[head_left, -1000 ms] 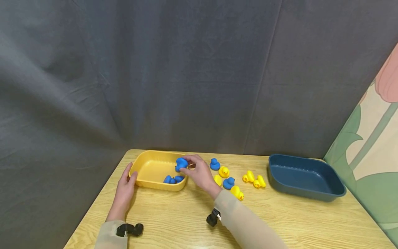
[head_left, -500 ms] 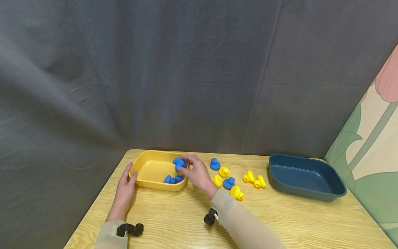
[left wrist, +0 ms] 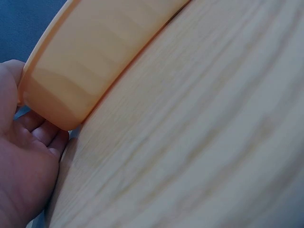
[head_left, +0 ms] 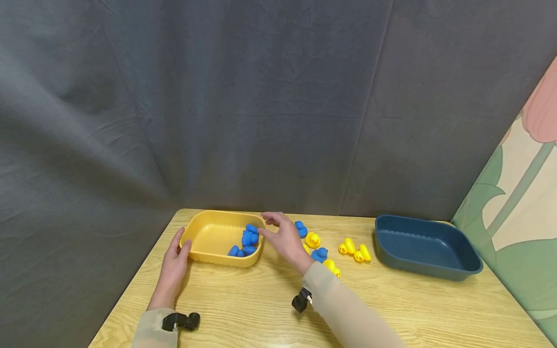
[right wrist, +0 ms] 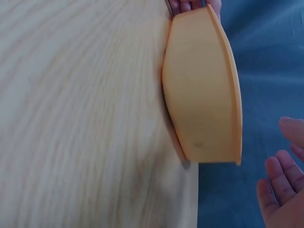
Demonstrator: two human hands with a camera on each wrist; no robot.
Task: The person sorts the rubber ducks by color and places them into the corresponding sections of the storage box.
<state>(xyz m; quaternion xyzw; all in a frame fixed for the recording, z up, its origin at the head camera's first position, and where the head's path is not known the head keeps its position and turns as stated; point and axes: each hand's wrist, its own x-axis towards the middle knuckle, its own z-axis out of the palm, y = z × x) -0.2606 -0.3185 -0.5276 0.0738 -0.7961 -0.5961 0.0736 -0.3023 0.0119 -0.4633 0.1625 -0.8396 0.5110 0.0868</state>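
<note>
The tabletop under my arms is pale wood, with a wide bare stretch at 6 o'clock, near my sleeves, and a grey curtain closing it off at 12 o'clock. At 3 o'clock the dark blue tray stands close to the right edge, well apart from everything else. At 10 o'clock the yellow tray sits just inside the left edge; only a thin strip of wood shows beyond it.

My left hand rests against that tray's near left corner, thumb on the rim, fingers lightly bent under the wall and touching it, not clamped. My right hand hangs just outside the tray's right rim at its 3 o'clock, fingers apart and relaxed, holding nothing.

The blue ducks in the tray are heaped in its near right corner, one on top of the others, right against the wall. Between my right hand and the blue tray, loose ducks lie on the wood: two blue ducks on the table, partly hidden by my hand, and yellow ducks scattered towards 3 o'clock, with a clear gap before the blue tray's rim.
</note>
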